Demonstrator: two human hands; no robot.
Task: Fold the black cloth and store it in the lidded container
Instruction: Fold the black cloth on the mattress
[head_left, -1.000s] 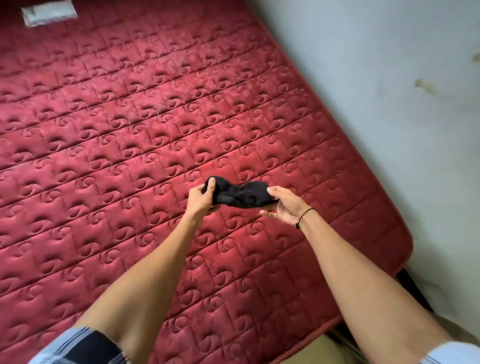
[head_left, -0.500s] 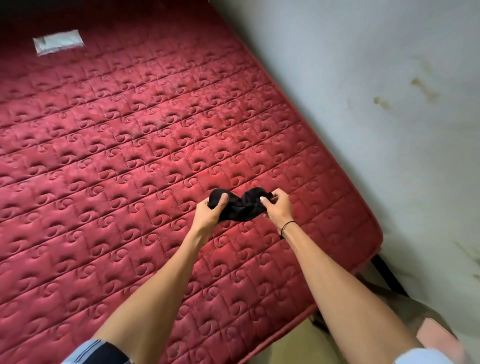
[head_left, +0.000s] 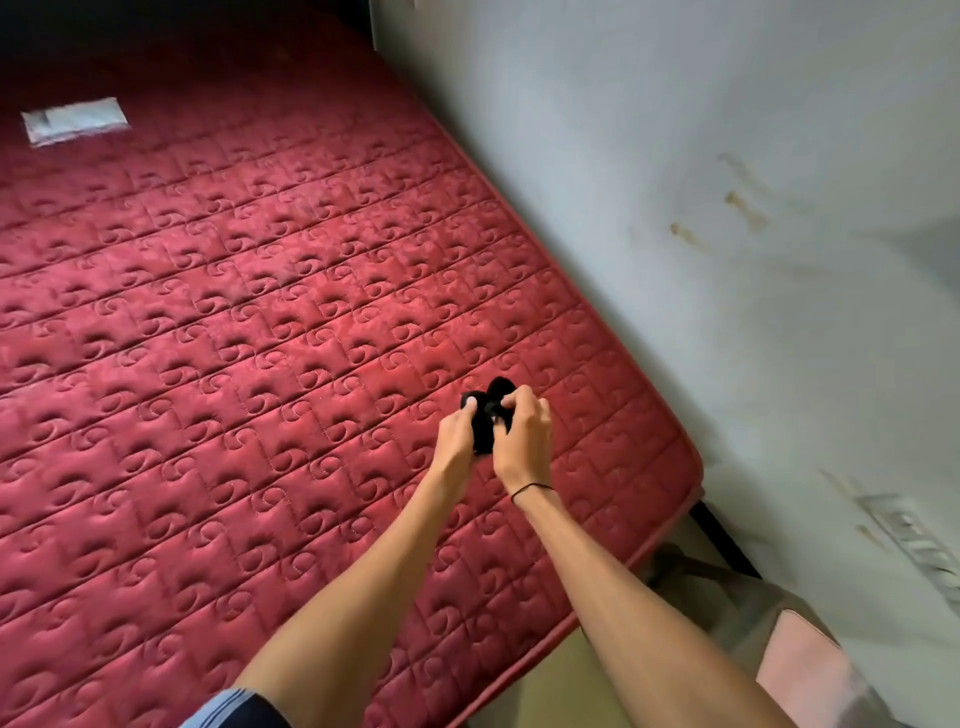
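Observation:
The black cloth (head_left: 487, 415) is bunched into a small wad, held just above the red quilted mattress (head_left: 234, 338) near its right edge. My left hand (head_left: 457, 441) grips the cloth's left side, thumb on top. My right hand (head_left: 522, 441), with a thin black band at the wrist, pinches its right side. The two hands are almost touching, and most of the cloth is hidden between them. No lidded container shows in the head view.
A pale wall (head_left: 727, 208) runs along the mattress's right side. A white label (head_left: 75, 120) lies at the mattress's far left. A pink object (head_left: 805, 670) sits on the floor at lower right, by a dark bed leg (head_left: 722, 540).
My hands have come together, bunching the cloth from a stretched strip into a small wad. The view has swung left and up, so more wall shows.

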